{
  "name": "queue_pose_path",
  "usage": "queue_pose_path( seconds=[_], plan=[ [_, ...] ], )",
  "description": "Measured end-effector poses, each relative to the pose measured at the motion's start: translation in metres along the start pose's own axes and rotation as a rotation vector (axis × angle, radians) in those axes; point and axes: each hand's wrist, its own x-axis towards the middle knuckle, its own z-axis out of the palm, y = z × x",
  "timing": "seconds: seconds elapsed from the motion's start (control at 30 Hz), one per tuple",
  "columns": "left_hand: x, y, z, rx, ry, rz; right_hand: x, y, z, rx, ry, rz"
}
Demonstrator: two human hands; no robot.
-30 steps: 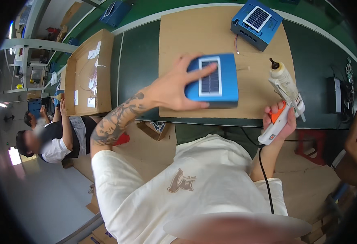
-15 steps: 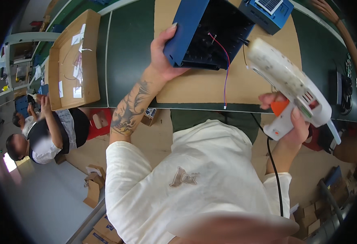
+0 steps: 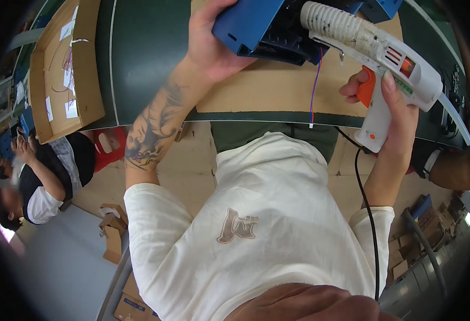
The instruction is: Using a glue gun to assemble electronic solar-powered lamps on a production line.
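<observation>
My left hand [image 3: 213, 45] grips the left side of a blue box-shaped housing [image 3: 248, 24], tilted so its dark open inside faces right. In my right hand [image 3: 392, 99] is a white hot glue gun [image 3: 376, 48], with a finger at its orange trigger [image 3: 367, 86]. Its stained front end points into the housing's opening; the nozzle tip is hidden. A translucent glue stick [image 3: 456, 120] sticks out of the gun's back. From the housing hangs a thin red and blue wire [image 3: 315, 88] with a small white connector at the table's edge.
Under the housing lies a cardboard sheet [image 3: 235, 96] on the green table [image 3: 149, 40]. A second blue housing [image 3: 382, 8] stands at the far right. An open cardboard box [image 3: 93, 69] with papers is at left. The gun's black cable [image 3: 367, 208] runs past my right arm. Other people sit nearby.
The glue gun has gone forward and deeper over the housing's opening, turning flatter. My left hand and the housing sit higher in the picture; the whole view has shifted.
</observation>
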Motion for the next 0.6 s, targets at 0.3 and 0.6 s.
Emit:
queue_pose_path(
  seconds=[0.3, 0.6],
  plan=[
    [0.0024, 0.0005, 0.0018, -0.046, -0.079, -0.011, 0.0012, 0.0013, 0.0012, -0.088, 0.04, -0.025],
    [0.0047, 0.0005, 0.0048, -0.022, -0.1, -0.016, 0.0019, -0.0024, -0.0008, -0.109, 0.076, 0.021]
  ],
)
